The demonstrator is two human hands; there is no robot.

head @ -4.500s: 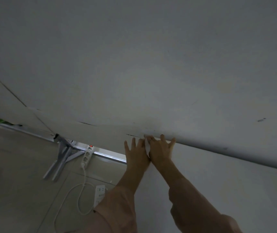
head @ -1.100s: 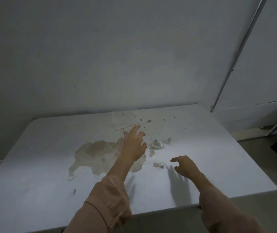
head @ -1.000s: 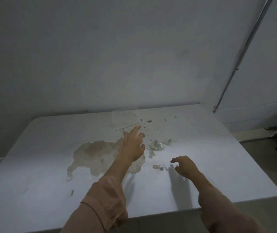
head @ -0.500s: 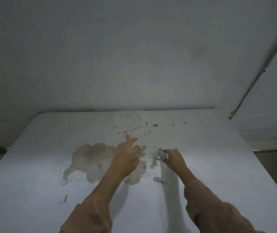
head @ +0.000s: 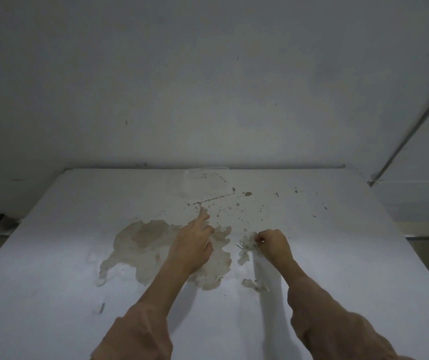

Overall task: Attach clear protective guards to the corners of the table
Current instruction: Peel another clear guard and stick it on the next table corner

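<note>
A white table (head: 338, 255) with a large brown stain fills the lower view. A small pile of clear corner guards (head: 245, 244) lies near the table's middle. My right hand (head: 273, 245) has its fingers curled down onto the pile and pinches one clear guard. My left hand (head: 195, 242) rests flat on the stained patch to the left of the pile, index finger stretched forward, holding nothing. Another clear piece (head: 253, 284) lies nearer to me, just left of my right forearm.
A clear plastic bag or sheet (head: 203, 180) lies at the table's far edge against the grey wall. A small scrap (head: 101, 307) sits near the front left. A pipe (head: 410, 131) runs diagonally down the wall at the right.
Since 4.5 s ago I turned from pressing at a table corner to the tabletop. Over the last second my right hand moved forward to the pile and closed on a guard; my left hand stayed put.
</note>
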